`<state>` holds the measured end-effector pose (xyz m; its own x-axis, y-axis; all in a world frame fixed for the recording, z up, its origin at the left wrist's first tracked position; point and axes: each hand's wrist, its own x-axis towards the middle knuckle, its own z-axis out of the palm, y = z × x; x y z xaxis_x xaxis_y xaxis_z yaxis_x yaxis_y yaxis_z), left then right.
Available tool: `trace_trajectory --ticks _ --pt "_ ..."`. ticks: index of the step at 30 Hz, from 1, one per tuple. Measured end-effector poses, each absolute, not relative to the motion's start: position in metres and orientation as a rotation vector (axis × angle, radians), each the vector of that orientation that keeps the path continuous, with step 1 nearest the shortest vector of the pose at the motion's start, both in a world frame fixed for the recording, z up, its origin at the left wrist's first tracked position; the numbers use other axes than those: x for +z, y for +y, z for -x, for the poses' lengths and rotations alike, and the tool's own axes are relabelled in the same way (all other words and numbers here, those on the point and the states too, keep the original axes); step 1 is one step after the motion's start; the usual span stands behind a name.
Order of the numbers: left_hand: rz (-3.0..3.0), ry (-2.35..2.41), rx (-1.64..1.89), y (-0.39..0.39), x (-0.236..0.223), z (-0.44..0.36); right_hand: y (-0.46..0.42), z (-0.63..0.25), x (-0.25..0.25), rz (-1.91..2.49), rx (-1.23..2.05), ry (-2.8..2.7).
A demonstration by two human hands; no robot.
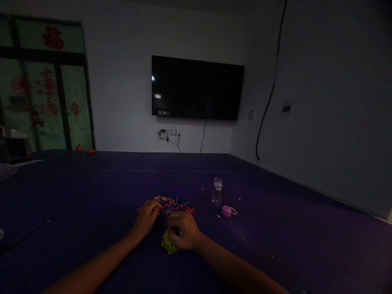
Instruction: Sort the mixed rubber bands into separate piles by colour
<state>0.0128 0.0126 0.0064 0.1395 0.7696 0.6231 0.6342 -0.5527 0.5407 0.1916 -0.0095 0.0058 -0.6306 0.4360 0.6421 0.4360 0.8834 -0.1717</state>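
Observation:
A pile of multicoloured rubber bands (176, 201) lies on the dark purple surface in front of me. My left hand (147, 219) is at the pile's left edge, its fingers bent and pressed together on some of the bands. Close beside it, my right hand (184, 230) is closed in a pinch at the pile's near side. Whatever its fingertips hold is hidden or too small to name. Under and left of the right hand sits a smaller heap of yellow-green rubber bands (167, 246), partly covered by that hand.
To the right of the pile stand a clear bottle (217, 197) and a pink cap (226, 211) with a loop. Small white scraps lie scattered around them. A television (197, 87) hangs on the far wall, and a black cable (267, 106) hangs at the right.

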Motion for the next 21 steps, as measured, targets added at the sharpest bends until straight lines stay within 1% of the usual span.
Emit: trace_trajectory --ticks 4,11,16,21 --pt "-2.359 1.378 1.289 0.0116 0.0077 -0.0154 -0.0069 -0.1922 0.0043 0.62 0.062 -2.302" --pt "-2.561 1.157 1.126 0.0076 0.0108 -0.018 -0.0094 -0.1911 0.0058 0.624 0.099 -2.314" --pt "-2.601 1.197 1.064 0.0082 0.0097 -0.0173 -0.0077 -0.1915 0.0033 0.627 0.076 -2.325" --pt "-2.593 1.31 1.123 0.0121 0.0031 -0.0154 -0.0071 -0.191 0.0023 0.639 0.079 -2.317"
